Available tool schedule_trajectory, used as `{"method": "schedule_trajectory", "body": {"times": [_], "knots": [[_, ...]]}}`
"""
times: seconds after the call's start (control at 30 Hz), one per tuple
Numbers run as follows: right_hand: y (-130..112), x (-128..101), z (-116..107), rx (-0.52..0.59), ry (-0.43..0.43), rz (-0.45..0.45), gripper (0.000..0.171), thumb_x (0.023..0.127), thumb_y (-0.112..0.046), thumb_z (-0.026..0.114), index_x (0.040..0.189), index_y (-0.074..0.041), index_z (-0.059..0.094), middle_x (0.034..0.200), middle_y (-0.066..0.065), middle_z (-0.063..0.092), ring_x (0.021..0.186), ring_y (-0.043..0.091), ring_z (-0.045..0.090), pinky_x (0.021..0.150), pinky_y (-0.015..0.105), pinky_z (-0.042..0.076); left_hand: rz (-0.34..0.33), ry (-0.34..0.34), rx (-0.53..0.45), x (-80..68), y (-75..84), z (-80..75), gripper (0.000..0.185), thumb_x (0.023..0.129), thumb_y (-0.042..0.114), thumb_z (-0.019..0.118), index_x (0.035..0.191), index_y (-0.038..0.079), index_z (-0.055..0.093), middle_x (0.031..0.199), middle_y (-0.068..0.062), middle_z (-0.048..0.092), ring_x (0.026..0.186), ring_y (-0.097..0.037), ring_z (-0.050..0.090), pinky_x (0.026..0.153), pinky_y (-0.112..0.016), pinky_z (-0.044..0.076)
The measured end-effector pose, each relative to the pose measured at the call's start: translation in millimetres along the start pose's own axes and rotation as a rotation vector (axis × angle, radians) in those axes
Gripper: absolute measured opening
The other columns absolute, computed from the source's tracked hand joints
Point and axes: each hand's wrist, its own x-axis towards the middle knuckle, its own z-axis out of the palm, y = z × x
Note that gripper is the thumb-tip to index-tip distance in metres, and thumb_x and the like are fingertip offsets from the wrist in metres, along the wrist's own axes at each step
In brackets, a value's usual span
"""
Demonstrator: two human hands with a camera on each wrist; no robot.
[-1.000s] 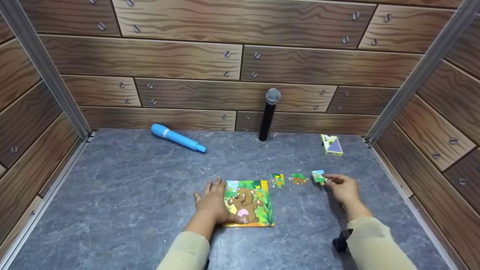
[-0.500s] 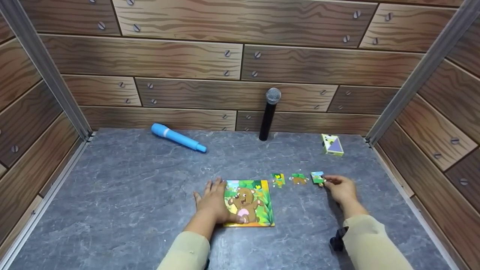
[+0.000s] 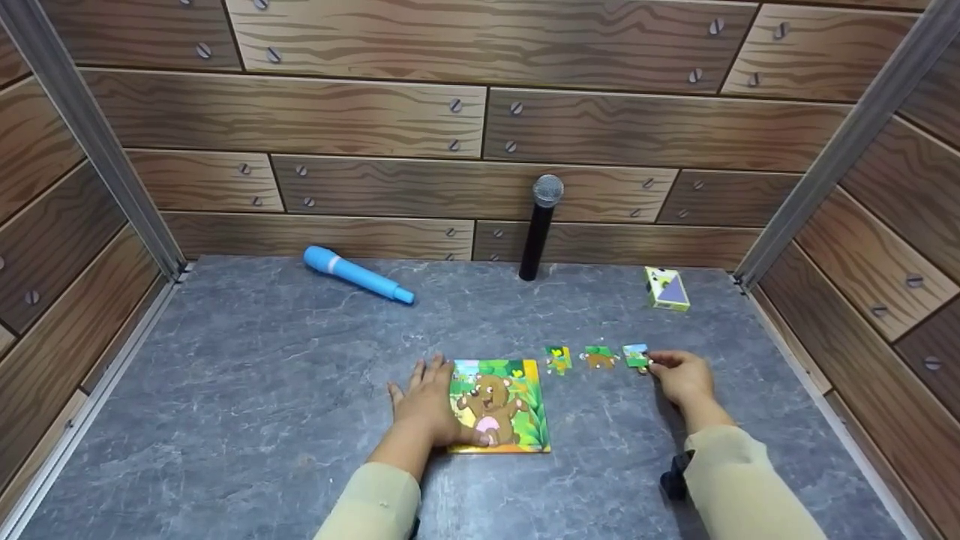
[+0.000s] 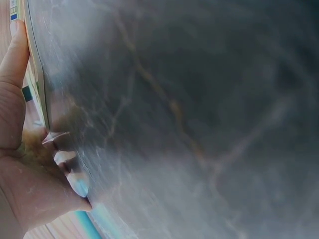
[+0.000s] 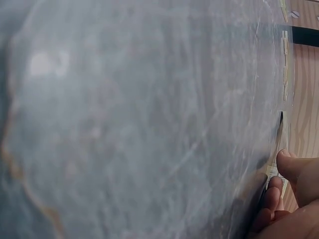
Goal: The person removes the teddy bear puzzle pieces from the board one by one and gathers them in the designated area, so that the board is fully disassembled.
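Observation:
A square bear puzzle board point(image 3: 504, 405) lies flat on the grey table. My left hand point(image 3: 429, 401) rests flat on its left edge, fingers straight, thumb along the board's near edge. The left wrist view shows that hand point(image 4: 20, 149) against the board's thin edge point(image 4: 37, 74). Three loose puzzle pieces sit in a row right of the board: one point(image 3: 557, 359), a second point(image 3: 598, 357) and a third point(image 3: 636, 355). My right hand point(image 3: 656, 363) pinches the third piece at its right side with curled fingers. The right wrist view shows those fingers point(image 5: 271, 191) low on the table.
A blue toy microphone point(image 3: 356, 274) lies at the back left. A black microphone point(image 3: 540, 225) stands upright against the wood-pattern back wall. A small card box point(image 3: 666, 289) sits at the back right. Wood-pattern walls close in both sides of the table point(image 3: 262, 375).
My right hand has shifted very slightly left with the piece it pinches. The left hand and the board have not moved.

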Motion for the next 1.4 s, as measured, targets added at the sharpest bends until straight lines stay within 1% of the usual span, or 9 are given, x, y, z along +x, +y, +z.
{"method": "schedule_trajectory", "body": {"times": [0.27, 0.57, 0.7, 0.87, 0.97, 1.07, 1.23, 1.4], "knots": [[-0.6, 1.2, 0.6, -0.035, -0.002, 0.003, 0.029, 0.104, -0.005, 0.063, 0.129, 0.009, 0.069, 0.125, 0.029, 0.07, 0.116, 0.046, 0.064, 0.097, 0.054, 0.052, -0.001, -0.004, 0.002, 1.1, -0.7, 0.2, 0.136, 0.055, 0.065, 0.099, 0.165, 0.012, 0.038, 0.174, -0.012, 0.025, 0.161, -0.04, 0.013, 0.12, -0.078, 0.002], [0.5, 1.1, -0.9, -0.033, -0.023, 0.024, 0.03, 0.105, -0.007, 0.063, 0.131, 0.007, 0.069, 0.13, 0.029, 0.067, 0.122, 0.047, 0.06, 0.103, 0.056, 0.049, -0.003, -0.005, -0.008, 0.2, -0.6, 1.0, 0.135, 0.055, 0.065, 0.099, 0.164, 0.013, 0.039, 0.174, -0.012, 0.025, 0.162, -0.039, 0.012, 0.121, -0.077, 0.001], [0.7, 1.4, -1.1, -0.033, -0.029, 0.02, 0.031, 0.105, -0.008, 0.063, 0.132, 0.006, 0.069, 0.132, 0.029, 0.066, 0.125, 0.048, 0.058, 0.105, 0.057, 0.048, -0.002, 0.001, -0.012, -0.2, -0.6, 1.8, 0.134, 0.056, 0.064, 0.1, 0.164, 0.013, 0.039, 0.174, -0.011, 0.026, 0.162, -0.039, 0.013, 0.121, -0.076, 0.001], [2.2, 1.7, -0.1, -0.039, -0.021, 0.005, 0.031, 0.105, -0.006, 0.063, 0.132, 0.007, 0.069, 0.131, 0.029, 0.067, 0.124, 0.048, 0.059, 0.105, 0.057, 0.048, 0.001, 0.002, -0.011, -0.3, -0.8, 1.9, 0.133, 0.056, 0.064, 0.1, 0.164, 0.013, 0.039, 0.174, -0.011, 0.025, 0.161, -0.039, 0.013, 0.121, -0.076, 0.0], [2.6, 1.0, 0.7, -0.032, -0.016, 0.016, 0.031, 0.105, -0.007, 0.062, 0.132, 0.006, 0.07, 0.132, 0.029, 0.066, 0.124, 0.048, 0.059, 0.105, 0.057, 0.047, 0.001, 0.0, -0.009, -0.4, -0.6, 1.5, 0.133, 0.056, 0.064, 0.1, 0.164, 0.013, 0.039, 0.174, -0.011, 0.025, 0.161, -0.039, 0.013, 0.121, -0.076, 0.0], [1.7, -0.8, 0.3, 0.016, -0.028, 0.054, 0.033, 0.106, -0.01, 0.061, 0.135, 0.005, 0.068, 0.137, 0.029, 0.063, 0.128, 0.047, 0.056, 0.107, 0.057, 0.046, 0.0, -0.005, -0.003, -0.2, -0.1, 1.0, 0.134, 0.056, 0.064, 0.1, 0.164, 0.013, 0.039, 0.175, -0.011, 0.025, 0.162, -0.039, 0.013, 0.121, -0.076, 0.0], [-0.6, -3.1, -5.3, 0.182, -0.061, 0.12, 0.041, 0.107, -0.011, 0.058, 0.146, 0.005, 0.059, 0.148, 0.031, 0.053, 0.136, 0.044, 0.05, 0.109, 0.053, 0.045, -0.003, -0.007, 0.003, 0.7, -0.2, 0.2, 0.135, 0.056, 0.065, 0.099, 0.165, 0.013, 0.038, 0.174, -0.011, 0.025, 0.162, -0.039, 0.012, 0.121, -0.077, 0.0], [-1.8, -3.0, -11.6, 0.312, -0.062, 0.157, 0.048, 0.11, -0.019, 0.056, 0.153, 0.003, 0.052, 0.156, 0.029, 0.047, 0.142, 0.042, 0.046, 0.114, 0.053, 0.041, -0.002, -0.006, 0.005, 0.8, -1.7, 1.3, 0.137, 0.056, 0.066, 0.099, 0.165, 0.012, 0.037, 0.174, -0.012, 0.025, 0.161, -0.04, 0.012, 0.12, -0.077, 0.0]]}}
